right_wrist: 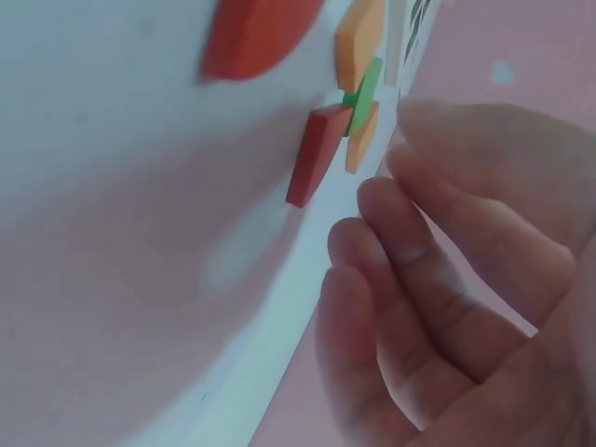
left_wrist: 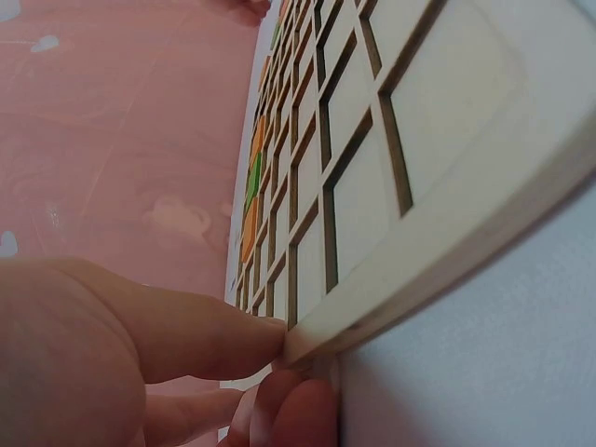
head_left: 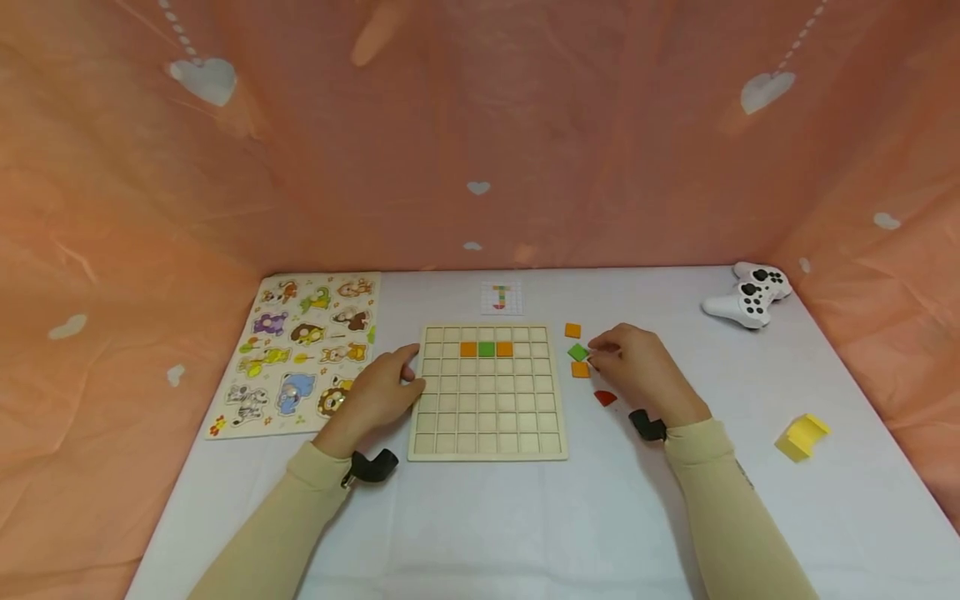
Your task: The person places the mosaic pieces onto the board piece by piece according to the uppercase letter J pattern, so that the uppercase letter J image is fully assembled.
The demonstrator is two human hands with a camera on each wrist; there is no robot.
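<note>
Left hand: we see the left hand [head_left: 378,387] at the board's left edge, thumb and index finger apart, the tips touching it; no firm grip shows, so a sideways push could slide the board.
Right hand: the thumb and index finger of the right hand [head_left: 633,358] are close together beside the green tile [head_left: 577,352]; whether they pinch anything, we cannot tell.
Green tile: it lies cornerwise between the far orange tile [head_left: 572,331] and the near orange tile [head_left: 580,369]; with so little room, we judge a fingertip could knock a neighbour away.
Red pieces: one red piece [head_left: 605,398] lies nearer the person, and the right wrist view shows a second red piece [right_wrist: 317,156]; a low sweep of the hand might scatter them.
Board: the gridded board [head_left: 487,457] lies flat, just left of the loose tiles. Its three placed tiles [head_left: 487,349], orange, green, orange, sit in the second row from the far side; a hard bump could unseat them.
Card: the patterned card [head_left: 501,297] lies just beyond the board; its drawing is small, so we might misread a colour.
Outer table: the animal puzzle [head_left: 296,354] lies partly under the left hand's line, and a dragging sleeve could shift it.
</note>
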